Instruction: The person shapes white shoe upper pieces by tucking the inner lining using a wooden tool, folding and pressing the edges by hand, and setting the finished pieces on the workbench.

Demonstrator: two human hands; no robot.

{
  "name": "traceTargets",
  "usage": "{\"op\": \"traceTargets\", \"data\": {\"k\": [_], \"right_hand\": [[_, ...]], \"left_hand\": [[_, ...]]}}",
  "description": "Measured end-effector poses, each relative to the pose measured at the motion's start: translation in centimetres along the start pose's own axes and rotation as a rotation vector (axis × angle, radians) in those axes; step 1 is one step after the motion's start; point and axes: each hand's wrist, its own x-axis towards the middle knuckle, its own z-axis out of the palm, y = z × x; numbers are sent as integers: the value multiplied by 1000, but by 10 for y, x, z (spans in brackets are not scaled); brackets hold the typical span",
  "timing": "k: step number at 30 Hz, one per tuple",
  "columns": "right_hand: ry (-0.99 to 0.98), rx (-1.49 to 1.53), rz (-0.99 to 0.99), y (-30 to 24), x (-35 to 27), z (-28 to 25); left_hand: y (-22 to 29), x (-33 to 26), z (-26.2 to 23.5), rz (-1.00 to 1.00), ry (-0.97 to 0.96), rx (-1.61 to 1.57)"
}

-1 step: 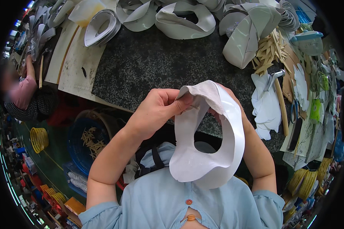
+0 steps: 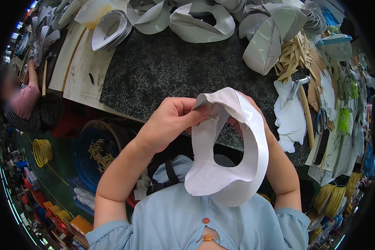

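Above my lap I hold a white, leather-like shoe upper, bent into a loop around a large opening. Its top edge is folded over and shows a rough, greyish backing. My left hand pinches that folded edge between thumb and curled fingers. On the far side, my right hand is wrapped behind the upper's top right; most of its fingers are hidden, though some show through the opening. The lower end of the upper hangs in front of my blue shirt.
More white uppers line the back of the dark speckled tabletop. At right lie flat white cut pieces, a hammer, blue-handled scissors and tan scraps. A blue basket stands lower left; a person in pink works beyond.
The upper has shifted very slightly to the right and its lower part has tilted a little. Both hands keep their hold.
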Motion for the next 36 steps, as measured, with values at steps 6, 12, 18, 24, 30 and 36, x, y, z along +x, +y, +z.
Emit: {"op": "traceTargets", "data": {"k": [6,12,18,24,30,36], "right_hand": [[222,-211,193,2,-8,2],[89,-457,306,7,-37,11],[138,-760,-498,17,-36,23],[272,-390,-168,47,-30,16],[171,-458,-195,50,-26,5],[189,-61,20,38,-23,12]], "left_hand": [[-12,-5,1,-62,35,-93],[-30,-2,-3,-50,219,-99],[-29,-3,8,-46,248,-72],[-28,-2,12,-72,247,-30],[-36,7,9,-113,239,-9],[-31,13,19,-119,283,-122]]}}
